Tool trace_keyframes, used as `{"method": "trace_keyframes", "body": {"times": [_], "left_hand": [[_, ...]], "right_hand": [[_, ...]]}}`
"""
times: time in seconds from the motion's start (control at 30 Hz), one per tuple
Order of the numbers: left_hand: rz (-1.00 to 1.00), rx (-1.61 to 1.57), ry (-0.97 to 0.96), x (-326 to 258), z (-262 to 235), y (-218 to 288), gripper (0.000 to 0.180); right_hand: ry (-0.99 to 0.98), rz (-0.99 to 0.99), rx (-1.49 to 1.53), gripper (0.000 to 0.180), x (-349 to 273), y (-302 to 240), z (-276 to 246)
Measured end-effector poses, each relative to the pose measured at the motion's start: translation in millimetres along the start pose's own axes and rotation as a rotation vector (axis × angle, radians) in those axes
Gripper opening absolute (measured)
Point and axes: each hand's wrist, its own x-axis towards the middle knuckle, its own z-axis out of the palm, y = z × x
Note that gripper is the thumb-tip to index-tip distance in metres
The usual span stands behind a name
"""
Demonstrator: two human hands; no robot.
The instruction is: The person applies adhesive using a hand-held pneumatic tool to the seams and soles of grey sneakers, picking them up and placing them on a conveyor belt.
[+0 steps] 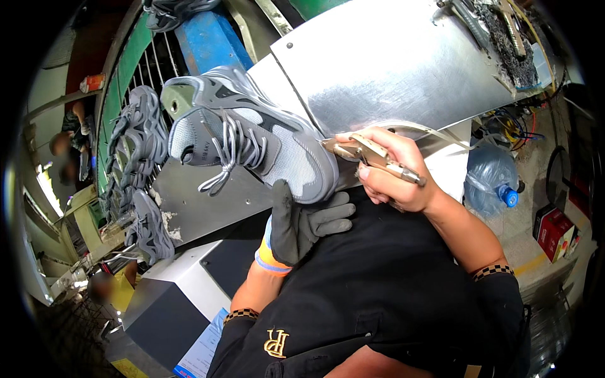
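A grey mesh sneaker (296, 157) with tied grey laces lies in front of me, toe toward my body. A green shoe last (179, 99) shows at its heel opening. My left hand (302, 220), in a dark grey glove with an orange and blue cuff, is against the toe's near edge. Its thumb touches the shoe and its fingers stretch out to the right. My bare right hand (400, 170) is closed around a small metal hand tool with tan-wrapped handles (365, 151). The tool's tip meets the toe's right edge.
More grey sneakers (135, 138) stand along a green-edged wire rack at left. A metal worktop (403, 63) extends to the far right, with tools (469, 25) at its end. At right are a large water bottle (491, 179), wires and a red box (554, 233). People are at far left.
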Motion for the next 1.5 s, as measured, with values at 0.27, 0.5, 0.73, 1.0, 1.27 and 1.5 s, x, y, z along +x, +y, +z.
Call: {"method": "trace_keyframes", "body": {"times": [0.27, 0.5, 0.73, 1.0, 1.27, 1.5], "left_hand": [[-0.071, 0.014, -0.153, 22.9, 23.6, 4.4, 0.102], [-0.088, -0.090, -0.287, 51.3, 43.7, 13.8, 0.105], [0.019, -0.432, -0.565, 82.5, 44.8, 15.9, 0.103], [0.328, 0.570, -0.273, 81.0, 46.5, 42.5, 0.084], [0.849, 1.626, 0.627, -91.9, -134.2, 150.7, 0.087], [0.786, 1.309, 0.618, -40.5, 4.3, 128.5, 0.073]], "right_hand": [[0.123, 0.136, -0.124, 0.034, -26.0, -44.0, 0.2], [0.291, 0.042, -0.281, 0.033, -23.6, -53.3, 16.2], [0.334, -0.461, -0.701, 0.047, -10.1, -3.1, 12.0], [0.097, -0.256, -0.426, 0.042, 27.1, -27.0, -33.7], [0.540, -0.554, -0.183, 0.048, 3.6, -74.7, -114.8], [0.491, -0.577, -0.167, 0.048, 3.1, -65.5, -117.0]]}}
